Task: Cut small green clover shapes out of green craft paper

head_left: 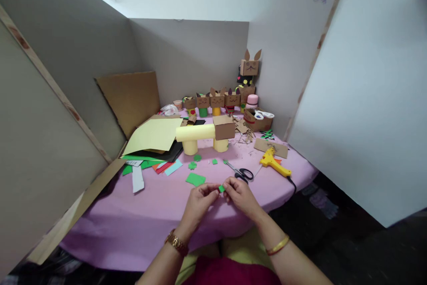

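A small green paper piece [222, 189] is pinched between my left hand [204, 197] and my right hand [238, 192], close to the table's front edge. Both hands have their fingertips closed on it. Just beyond my right hand lie scissors [238, 171] with black handles. A larger green paper rectangle [195, 179] rests beyond my left hand. Farther off are green flower-shaped cutouts [192, 166] and a tiny green square [215, 161]. Behind them stands a figure of yellow paper tubes [195, 133] with a brown cardboard box head [224, 127].
A yellow glue gun [275, 163] leans on a cardboard strip [262, 145] at right, its cord running off the edge. Paper sheets [155, 134] are stacked at left. Several cardboard animal figures [217, 99] line the back, near a box [255, 120] with white-handled scissors [264, 114].
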Action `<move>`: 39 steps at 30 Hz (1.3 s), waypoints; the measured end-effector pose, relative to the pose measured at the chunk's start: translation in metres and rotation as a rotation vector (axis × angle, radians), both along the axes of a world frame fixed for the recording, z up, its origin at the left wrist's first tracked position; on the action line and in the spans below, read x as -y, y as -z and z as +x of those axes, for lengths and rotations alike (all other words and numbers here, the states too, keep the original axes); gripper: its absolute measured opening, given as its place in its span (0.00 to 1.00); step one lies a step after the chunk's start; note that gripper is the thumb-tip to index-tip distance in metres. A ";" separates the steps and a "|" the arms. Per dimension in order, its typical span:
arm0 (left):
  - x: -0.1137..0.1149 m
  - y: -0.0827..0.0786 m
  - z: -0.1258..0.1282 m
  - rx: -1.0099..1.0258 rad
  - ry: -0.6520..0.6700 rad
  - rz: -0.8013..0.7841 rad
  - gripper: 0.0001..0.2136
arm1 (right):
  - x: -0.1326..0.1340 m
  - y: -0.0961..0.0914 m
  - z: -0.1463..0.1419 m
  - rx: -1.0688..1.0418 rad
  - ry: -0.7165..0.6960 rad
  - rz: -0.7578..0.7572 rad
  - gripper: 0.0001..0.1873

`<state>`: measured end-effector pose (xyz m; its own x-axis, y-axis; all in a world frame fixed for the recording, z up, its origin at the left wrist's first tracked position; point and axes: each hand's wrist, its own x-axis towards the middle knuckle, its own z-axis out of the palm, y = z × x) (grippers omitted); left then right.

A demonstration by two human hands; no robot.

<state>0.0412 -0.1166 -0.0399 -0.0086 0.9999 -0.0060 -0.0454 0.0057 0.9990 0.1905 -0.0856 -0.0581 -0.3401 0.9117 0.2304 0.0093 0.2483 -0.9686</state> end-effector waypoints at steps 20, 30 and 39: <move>-0.001 0.001 -0.002 -0.011 0.090 0.014 0.10 | -0.002 0.001 0.002 0.013 -0.026 0.014 0.16; 0.004 -0.001 0.001 -0.167 -0.011 0.099 0.08 | -0.001 0.003 0.002 0.046 -0.046 0.047 0.16; 0.010 0.001 0.006 -0.262 -0.135 0.156 0.07 | 0.000 0.003 0.002 0.111 -0.015 0.111 0.14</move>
<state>0.0467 -0.1267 -0.0412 -0.1225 0.9784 0.1667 0.2233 -0.1365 0.9651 0.1925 -0.0860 -0.0612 -0.3824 0.8774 0.2896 0.1107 0.3547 -0.9284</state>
